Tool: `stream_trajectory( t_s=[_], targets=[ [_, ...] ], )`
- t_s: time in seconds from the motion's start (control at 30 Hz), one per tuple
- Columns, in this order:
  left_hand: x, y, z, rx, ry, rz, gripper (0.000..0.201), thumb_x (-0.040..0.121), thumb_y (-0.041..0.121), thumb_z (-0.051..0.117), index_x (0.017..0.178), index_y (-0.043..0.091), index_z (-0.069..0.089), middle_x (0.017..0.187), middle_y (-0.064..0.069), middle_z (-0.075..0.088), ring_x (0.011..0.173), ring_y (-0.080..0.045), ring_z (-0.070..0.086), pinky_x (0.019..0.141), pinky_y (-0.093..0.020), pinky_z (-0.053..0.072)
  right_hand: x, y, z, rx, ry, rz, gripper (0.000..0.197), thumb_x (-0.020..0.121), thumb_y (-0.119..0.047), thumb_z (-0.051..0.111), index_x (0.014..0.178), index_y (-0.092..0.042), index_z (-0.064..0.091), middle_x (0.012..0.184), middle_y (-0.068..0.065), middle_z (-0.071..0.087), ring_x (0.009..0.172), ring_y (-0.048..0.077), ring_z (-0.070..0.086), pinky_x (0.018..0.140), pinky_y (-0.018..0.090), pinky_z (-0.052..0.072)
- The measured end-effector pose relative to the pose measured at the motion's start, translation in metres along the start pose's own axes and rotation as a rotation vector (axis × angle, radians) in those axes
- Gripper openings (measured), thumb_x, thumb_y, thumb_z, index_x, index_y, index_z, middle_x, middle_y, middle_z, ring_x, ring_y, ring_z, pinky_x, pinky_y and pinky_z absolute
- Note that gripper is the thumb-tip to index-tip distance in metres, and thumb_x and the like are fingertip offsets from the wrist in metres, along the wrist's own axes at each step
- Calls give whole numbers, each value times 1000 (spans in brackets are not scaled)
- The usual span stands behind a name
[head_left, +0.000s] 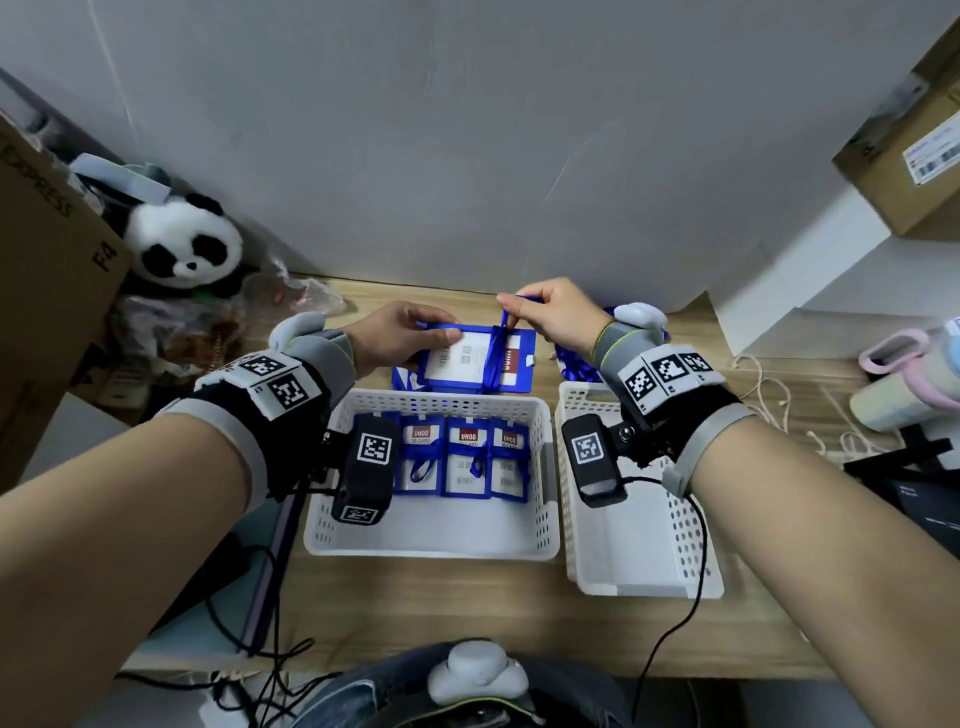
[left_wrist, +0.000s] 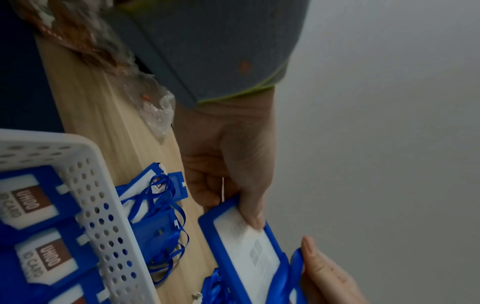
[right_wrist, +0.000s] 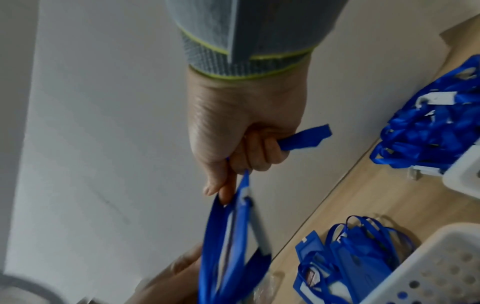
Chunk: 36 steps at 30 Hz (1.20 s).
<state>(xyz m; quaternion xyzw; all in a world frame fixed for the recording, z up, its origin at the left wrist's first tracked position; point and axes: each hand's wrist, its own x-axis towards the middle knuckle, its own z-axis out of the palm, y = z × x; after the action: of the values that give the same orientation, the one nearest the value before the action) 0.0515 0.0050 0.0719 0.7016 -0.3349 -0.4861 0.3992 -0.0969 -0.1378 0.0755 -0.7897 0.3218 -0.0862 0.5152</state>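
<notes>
Grey yellow-trimmed wrist cuffs — black straps, square-coded white tags, cabled cameras

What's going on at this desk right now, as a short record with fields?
Left grip: holds blue badge holder by its left end
Right grip: pinches blue lanyard looped round the holder
Left basket: row of wrapped badge holders inside
Right basket: contents partly hidden
Behind baskets: loose holders and lanyards on desk
</notes>
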Motion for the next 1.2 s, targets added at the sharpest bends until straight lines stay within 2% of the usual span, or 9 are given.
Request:
stream_trajectory(
  t_s=[0.13,0.27,0.4,0.53,0.63,0.8,0.97,1.07,1.2],
  targets=[
    [-1,-3,2,-214,-85,17,12,92,14,54,92,19,65,74,6,71,67,-8,65,58,-19,56,2,8,8,179,-5,200,34,95,-28,52,62,-18,51,53,0,41,47,10,32,48,23,20],
    [0,-10,8,-309,-41,19,13,93,14,53,91,18,65,72,7,71,64,-5,65,58,-17,55,-7,12,20,194,-13,375,41,91,1,36,57,-18,26,37,-4,31,34,10,26,46,21,19],
    [4,-16,12,-359,132,10,9,92,19,57,90,23,65,83,2,67,70,-9,62,62,-22,52,-18,19,38,62,-19,244,37,95,-6,41,59,-16,38,52,-1,44,41,4,33,45,16,27],
    [10,-20,12,-369,404,-38,4,91,21,59,94,20,61,84,0,63,73,-15,59,53,-20,50,-19,20,51,82,-56,121,22,95,-13,47,79,-10,62,76,6,62,62,6,49,63,22,42],
    [12,-25,8,-336,506,-36,11,90,18,61,101,14,60,91,-5,62,82,-20,59,63,-26,51,-17,17,51,137,-11,142,30,97,-30,46,82,-12,64,55,-6,41,39,0,35,41,9,29],
    [8,-30,7,-293,362,-135,19,86,12,65,101,1,60,105,-17,65,90,-27,64,58,-25,59,-11,17,47,4,97,160,42,98,-20,39,59,-21,57,36,-14,46,46,7,35,51,23,28],
    [-4,-27,9,-304,167,-182,54,87,0,59,137,14,43,120,-17,58,98,-27,61,65,-34,60,-21,17,37,0,-13,189,37,99,-19,41,66,-16,59,29,-14,39,27,0,35,38,12,26],
    [-7,-24,17,-310,119,-227,52,88,1,57,136,16,42,121,-15,59,97,-27,62,78,-43,55,-24,17,38,-3,-19,190,37,98,-19,44,63,-14,58,28,-14,39,25,1,35,33,8,25],
    [-6,-24,29,-301,154,-233,49,89,20,61,133,10,43,110,-12,65,84,-20,65,74,-35,56,-22,16,44,-84,32,214,40,93,-19,49,53,-16,50,25,-12,37,25,3,33,31,9,23]
  ],
)
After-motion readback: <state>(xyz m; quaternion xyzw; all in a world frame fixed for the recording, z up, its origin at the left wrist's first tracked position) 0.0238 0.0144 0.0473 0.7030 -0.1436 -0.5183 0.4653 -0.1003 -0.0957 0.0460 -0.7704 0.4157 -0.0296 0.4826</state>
